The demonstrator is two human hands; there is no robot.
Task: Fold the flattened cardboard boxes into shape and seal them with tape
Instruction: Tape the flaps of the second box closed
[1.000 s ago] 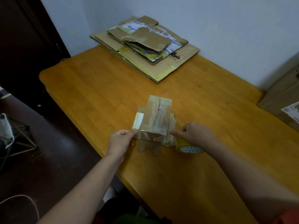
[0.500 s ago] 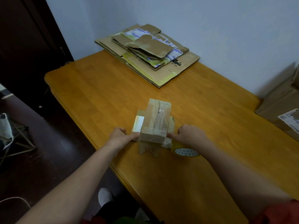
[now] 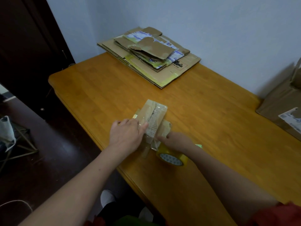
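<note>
**Left hand.** The left hand (image 3: 127, 134) lay flat against the left side of the small box (image 3: 156, 115), which stood on the desk (image 3: 91, 95) close to its near edge. The fingers (image 3: 144, 127) were straight and pressed onto the box top. They gripped nothing. One second earlier this hand had pinched the loose tape at the near left corner of the box. That pinch had been released and the palm had moved onto the box.

**Meaning for the task.** Judged from this change, the tape strip had been laid and was being smoothed down. Sealing of this box was probably close to done. The strip still ran to the roll and had not yet been cut.

**Remaining stock.** A stack of flattened cardboard (image 3: 151, 51) lay at the far side of the desk against the wall, well apart from the small box. It was untouched, so most of the task remained.

**Right hand.** The right hand (image 3: 175, 141) sat at the near right corner of the box. Its index finger (image 3: 160, 138) was extended and touched the box. The other fingers appeared curled over the tape roll (image 3: 172, 158), which lay just below the hand.

**Right edge.** A large box (image 3: 280, 105) stood at the right edge of the desk.
</note>
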